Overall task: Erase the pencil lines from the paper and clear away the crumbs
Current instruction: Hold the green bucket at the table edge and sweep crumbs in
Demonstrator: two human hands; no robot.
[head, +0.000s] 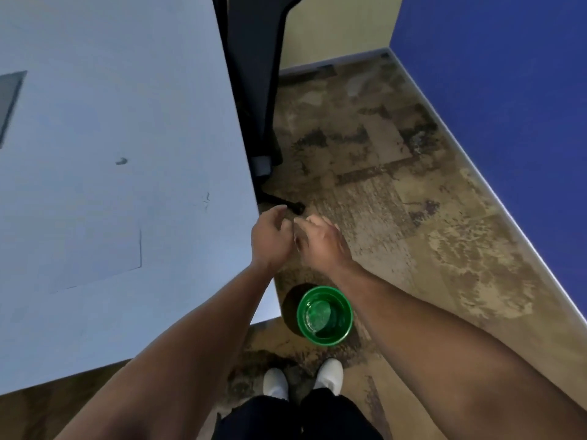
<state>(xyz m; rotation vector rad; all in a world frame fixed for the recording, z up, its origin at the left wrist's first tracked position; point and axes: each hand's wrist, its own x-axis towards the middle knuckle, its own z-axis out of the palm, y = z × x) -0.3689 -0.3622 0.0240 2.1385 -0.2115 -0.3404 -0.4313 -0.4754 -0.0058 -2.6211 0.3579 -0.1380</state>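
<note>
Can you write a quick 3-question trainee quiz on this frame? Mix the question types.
1. True or false: the green bin stands on the table.
2. Multiple choice: where are the left hand and right hand?
A. flat on the paper
B. close together past the table's edge, over the floor
C. inside the bin
3. Fill in: the paper lies near the table's ____ edge, as the wearer sees it.

Key:
1. False. It stands on the floor, by the table's corner, in front of the white shoes.
2. B
3. near
</note>
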